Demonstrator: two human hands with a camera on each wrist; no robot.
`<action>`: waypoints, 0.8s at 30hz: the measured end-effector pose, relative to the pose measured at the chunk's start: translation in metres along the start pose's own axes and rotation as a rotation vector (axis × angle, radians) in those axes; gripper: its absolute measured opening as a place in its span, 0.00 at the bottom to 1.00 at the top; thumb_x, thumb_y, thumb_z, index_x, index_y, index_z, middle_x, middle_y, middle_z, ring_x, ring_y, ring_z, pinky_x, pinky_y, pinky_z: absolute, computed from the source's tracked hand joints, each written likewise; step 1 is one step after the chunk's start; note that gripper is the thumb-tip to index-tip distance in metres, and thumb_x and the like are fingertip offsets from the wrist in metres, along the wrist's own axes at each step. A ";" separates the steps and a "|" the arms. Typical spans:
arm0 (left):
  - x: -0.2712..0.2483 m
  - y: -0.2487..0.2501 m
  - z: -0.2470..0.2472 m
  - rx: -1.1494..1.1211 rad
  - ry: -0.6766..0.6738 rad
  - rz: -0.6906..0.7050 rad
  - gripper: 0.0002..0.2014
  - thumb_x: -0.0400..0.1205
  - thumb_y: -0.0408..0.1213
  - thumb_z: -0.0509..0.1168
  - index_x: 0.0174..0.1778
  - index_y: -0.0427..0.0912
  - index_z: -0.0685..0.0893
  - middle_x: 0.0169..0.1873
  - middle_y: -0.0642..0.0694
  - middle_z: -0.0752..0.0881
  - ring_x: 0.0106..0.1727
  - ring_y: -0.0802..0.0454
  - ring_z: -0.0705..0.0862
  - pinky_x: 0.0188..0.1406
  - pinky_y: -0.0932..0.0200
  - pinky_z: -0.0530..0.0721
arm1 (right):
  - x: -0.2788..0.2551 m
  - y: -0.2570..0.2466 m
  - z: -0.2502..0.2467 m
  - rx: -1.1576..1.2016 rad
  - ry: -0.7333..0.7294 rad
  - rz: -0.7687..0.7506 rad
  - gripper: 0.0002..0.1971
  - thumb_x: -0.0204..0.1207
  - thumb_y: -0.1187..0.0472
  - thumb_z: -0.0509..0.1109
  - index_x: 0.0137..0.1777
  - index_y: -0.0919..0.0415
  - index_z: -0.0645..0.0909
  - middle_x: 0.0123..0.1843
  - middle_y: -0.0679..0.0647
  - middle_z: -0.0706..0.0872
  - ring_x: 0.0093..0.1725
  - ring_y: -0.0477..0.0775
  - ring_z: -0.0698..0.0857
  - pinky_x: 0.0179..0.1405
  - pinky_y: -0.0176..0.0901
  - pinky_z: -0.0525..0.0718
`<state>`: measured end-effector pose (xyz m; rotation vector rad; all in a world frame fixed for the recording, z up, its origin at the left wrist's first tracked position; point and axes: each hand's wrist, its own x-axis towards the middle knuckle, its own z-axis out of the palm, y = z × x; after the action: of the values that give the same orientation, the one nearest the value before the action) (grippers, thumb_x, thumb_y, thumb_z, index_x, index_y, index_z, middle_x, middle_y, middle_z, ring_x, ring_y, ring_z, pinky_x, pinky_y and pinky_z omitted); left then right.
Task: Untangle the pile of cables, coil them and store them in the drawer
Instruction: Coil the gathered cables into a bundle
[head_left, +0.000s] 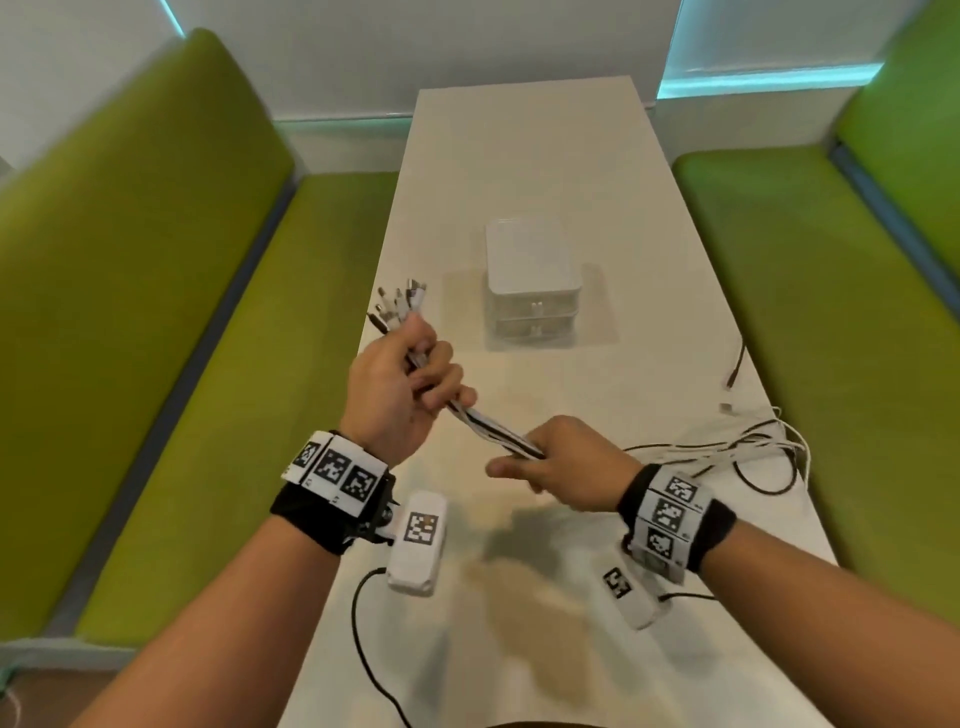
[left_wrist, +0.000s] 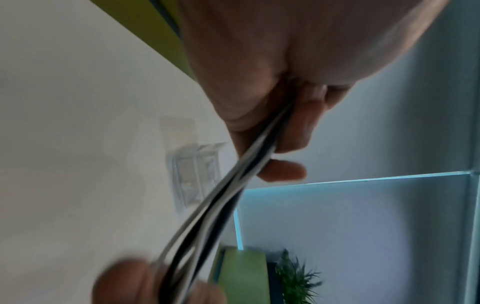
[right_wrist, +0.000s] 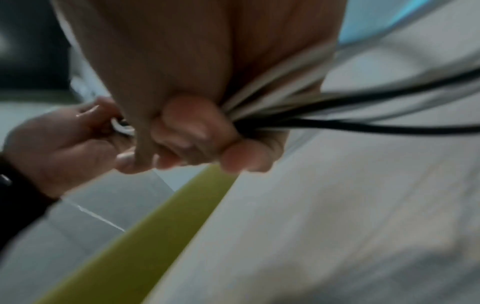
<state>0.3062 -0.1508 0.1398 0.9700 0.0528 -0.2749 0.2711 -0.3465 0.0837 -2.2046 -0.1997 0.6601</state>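
A bundle of black and white cables (head_left: 491, 427) stretches between both hands above the white table (head_left: 524, 156). My left hand (head_left: 408, 382) grips the bundle near its plug ends (head_left: 397, 304), which fan out past the fist. My right hand (head_left: 556, 465) grips the same bundle lower down (right_wrist: 259, 111); the rest trails right in loose loops (head_left: 748, 449) on the table. In the left wrist view the cables (left_wrist: 233, 189) run from my left fingers (left_wrist: 283, 170) down to the right hand. A small clear drawer unit (head_left: 531, 283) with a white top stands mid-table, both drawers closed.
Green bench seats (head_left: 171, 312) flank the table on both sides (head_left: 831, 322). One more loose cable end (head_left: 735, 371) lies near the right table edge. White sensor boxes hang from both wrists (head_left: 418, 543), with a black lead running off the near edge.
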 end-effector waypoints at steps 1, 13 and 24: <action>0.001 0.001 -0.006 0.031 0.011 -0.002 0.20 0.90 0.45 0.53 0.31 0.45 0.66 0.20 0.51 0.57 0.19 0.52 0.57 0.25 0.57 0.73 | 0.000 0.012 -0.008 -0.143 0.003 0.015 0.31 0.70 0.30 0.75 0.27 0.60 0.83 0.22 0.50 0.83 0.21 0.45 0.79 0.26 0.37 0.75; 0.003 0.018 -0.051 0.294 0.080 0.064 0.20 0.91 0.42 0.54 0.30 0.46 0.67 0.22 0.49 0.58 0.23 0.50 0.57 0.25 0.55 0.70 | -0.037 0.160 -0.134 -0.589 -0.079 0.658 0.27 0.74 0.30 0.70 0.35 0.56 0.79 0.33 0.52 0.91 0.32 0.52 0.89 0.40 0.40 0.87; 0.004 -0.025 0.006 0.420 -0.138 0.027 0.16 0.86 0.45 0.58 0.33 0.43 0.69 0.25 0.49 0.62 0.23 0.53 0.70 0.42 0.47 0.79 | -0.048 0.224 -0.220 -0.770 0.455 0.644 0.11 0.78 0.60 0.59 0.52 0.49 0.83 0.49 0.54 0.87 0.47 0.58 0.81 0.56 0.55 0.80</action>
<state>0.3028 -0.1697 0.1226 1.3649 -0.1494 -0.3350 0.3281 -0.6573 0.0536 -3.1309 0.6166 0.4140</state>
